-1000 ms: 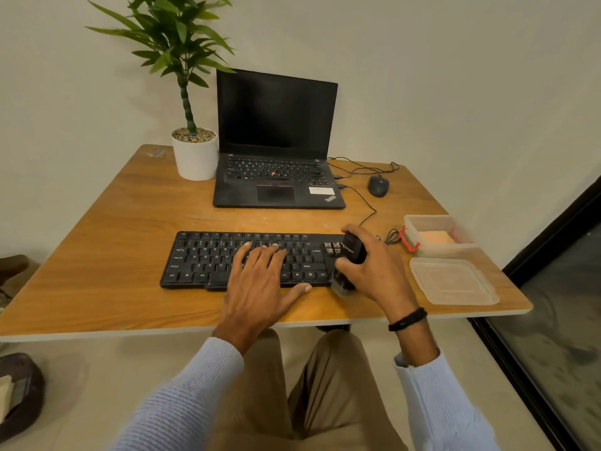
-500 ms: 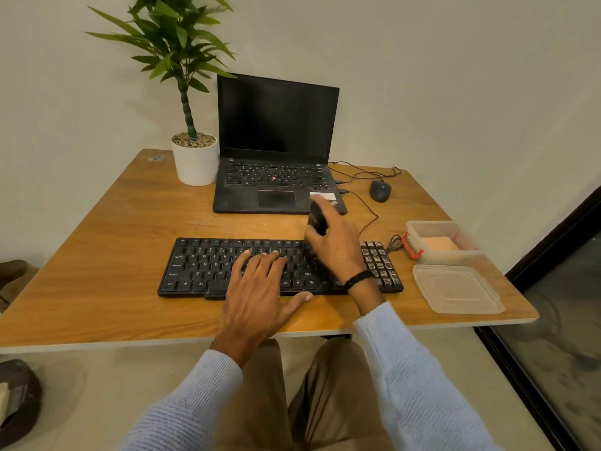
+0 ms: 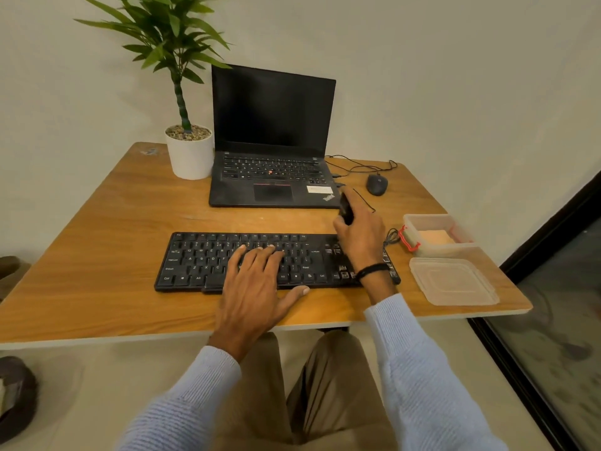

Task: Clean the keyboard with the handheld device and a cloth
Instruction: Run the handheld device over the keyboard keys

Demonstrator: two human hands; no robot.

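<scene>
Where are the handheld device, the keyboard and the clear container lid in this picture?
handheld device (image 3: 346, 209), head view, on the exposed top of its dark body.
keyboard (image 3: 201, 259), head view, on the letter keys in its left half.
container lid (image 3: 453, 283), head view, on its flat centre.

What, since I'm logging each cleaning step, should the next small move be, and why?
Probably pull the handheld device toward the body over the right-side keys: the right hand grips it just past the far edge of the keyboard, and the left hand lies flat on the middle keys.
</scene>
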